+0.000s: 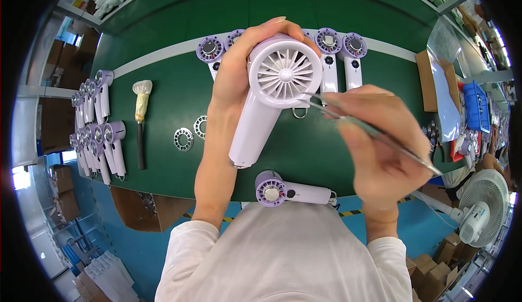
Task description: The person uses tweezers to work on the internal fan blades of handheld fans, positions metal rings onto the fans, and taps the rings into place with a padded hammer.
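Note:
My left hand (232,79) is wrapped round the head of a pale lilac handheld fan (256,125), lifted above the green table. Its round grille with radiating blades is turned up, and the handle slants down to the left. In my right hand (387,139) is a pair of metal tweezers (401,148), pinched between thumb and fingers. The tweezer tips are at the lower right rim of the grille; whether they touch it I cannot tell. Another lilac and white fan (304,193) lies sideways at the near table edge, its head to the left.
Several fans (328,44) lie in a row at the back, and more fans (111,133) stand at the left. A black-handled tool with a wrapped head (141,106) and silver rings (177,139) lie left of my arm. A cardboard box (427,84) and blue bin (477,106) are right.

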`<state>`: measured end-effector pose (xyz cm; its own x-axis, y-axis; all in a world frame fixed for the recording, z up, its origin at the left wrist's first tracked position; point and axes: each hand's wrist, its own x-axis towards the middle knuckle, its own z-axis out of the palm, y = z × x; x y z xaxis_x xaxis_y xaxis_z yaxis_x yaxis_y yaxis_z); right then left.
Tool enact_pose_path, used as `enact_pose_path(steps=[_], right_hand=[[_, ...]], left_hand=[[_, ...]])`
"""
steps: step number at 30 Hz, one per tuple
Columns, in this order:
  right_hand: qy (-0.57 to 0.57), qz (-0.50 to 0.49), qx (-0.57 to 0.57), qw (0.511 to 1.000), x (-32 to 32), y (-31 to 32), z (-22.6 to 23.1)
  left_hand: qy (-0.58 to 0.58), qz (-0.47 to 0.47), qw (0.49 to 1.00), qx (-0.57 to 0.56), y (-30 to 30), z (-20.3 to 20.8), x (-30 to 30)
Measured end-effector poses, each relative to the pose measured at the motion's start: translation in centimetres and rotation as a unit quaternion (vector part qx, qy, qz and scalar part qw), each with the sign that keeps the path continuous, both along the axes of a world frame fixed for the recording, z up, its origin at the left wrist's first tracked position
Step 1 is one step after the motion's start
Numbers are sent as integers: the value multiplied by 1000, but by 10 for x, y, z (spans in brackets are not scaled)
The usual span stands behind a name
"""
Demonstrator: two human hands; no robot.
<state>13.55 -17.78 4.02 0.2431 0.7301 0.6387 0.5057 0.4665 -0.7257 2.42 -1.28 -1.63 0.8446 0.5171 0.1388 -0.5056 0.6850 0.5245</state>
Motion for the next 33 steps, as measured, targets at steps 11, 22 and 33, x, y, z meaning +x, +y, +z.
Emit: enact_pose_path(steps=[11,22,33], right_hand=[[-41,34,36,998,-3,10,-18],[-88,0,95,991,2,10,-26],[-79,-51,117,989,-2,6,-32]], left_hand=[[-28,-11,999,-45,-1,0,0],[-37,-22,997,-63,-2,1,2],[13,46,999,-2,-5,2,3]])
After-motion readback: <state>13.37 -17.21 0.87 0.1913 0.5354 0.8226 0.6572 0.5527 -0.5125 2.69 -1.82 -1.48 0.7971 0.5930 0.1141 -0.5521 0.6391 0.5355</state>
